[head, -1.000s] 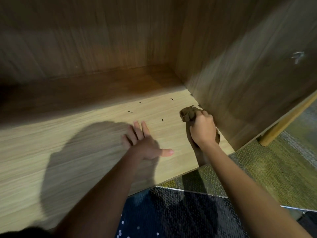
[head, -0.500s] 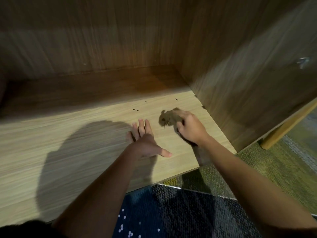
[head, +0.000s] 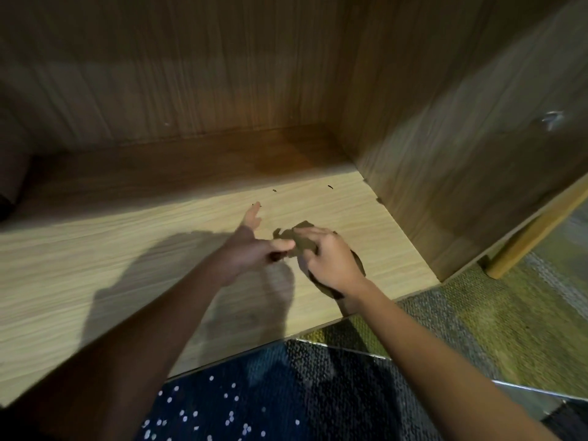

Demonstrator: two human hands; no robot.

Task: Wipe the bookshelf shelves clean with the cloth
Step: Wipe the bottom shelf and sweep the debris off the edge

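- Head view is showing the right hand (head: pixel 331 262) clenching the brown cloth (head: pixel 302 241) in a bunch and pressing it onto the bottom shelf board (head: pixel 127 249). The cloth is now sitting apart from the right side panel (head: pixel 445 186), whereas a second ago it was lying tight against that panel.
- Over the last second the cloth has been sliding steadily away from the panel, so the wipe is running outward from the corner.
- The left hand (head: pixel 251 249), farther from the panel than the cloth, was lying flat on the board. It is now tipping onto its edge, with the fingers stretching forward and the thumb reaching toward the panel to meet the cloth's near edge.
- The thumb is touching the cloth or sitting just beside it. Blur is hiding whether the left hand is pinching it, so its grip cannot be told.
- Three dark specks (head: pixel 330 186) are lying deeper in on the board, the nearest one close to the panel and the others strung out away from it. A fourth, which was lying just beside the cloth a second ago, is no longer showing, so the cloth has probably swept over it.
- In my judgement the front strip beside the panel is getting done, and the two hands are coming together to regather or refold the cloth.
- The remaining specks and the broad stretch of board far from the panel are not yet wiped, so this shelf looks to be at an early stage.
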